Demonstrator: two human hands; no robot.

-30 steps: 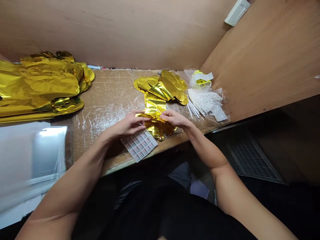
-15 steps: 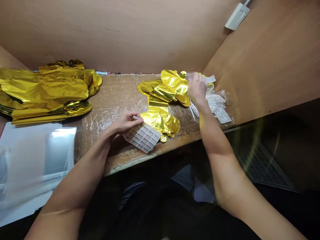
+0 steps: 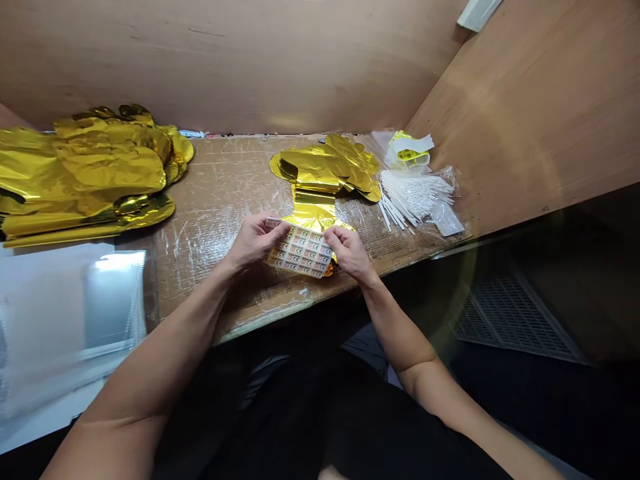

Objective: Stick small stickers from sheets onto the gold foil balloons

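My left hand [image 3: 255,241] and my right hand [image 3: 349,252] both pinch a small white sticker sheet [image 3: 301,251] printed with rows of red marks, holding it just above the wooden desk [image 3: 215,200]. The left fingers grip its left edge, the right fingers its right edge. Directly behind the sheet lies a folded gold foil balloon [image 3: 313,215], partly covered by it. Further back sits a small pile of gold foil balloons [image 3: 327,168].
A big heap of gold foil balloons [image 3: 90,167] fills the desk's left end. Clear plastic bags [image 3: 65,313] lie at the near left. White straws in a plastic bag [image 3: 415,197] and a roll of yellow tape [image 3: 409,155] sit at the right by the wooden side wall.
My right hand came back from the straws at the far right to the sticker sheet. The sheet was lifted off the desk and now sits between both hands.
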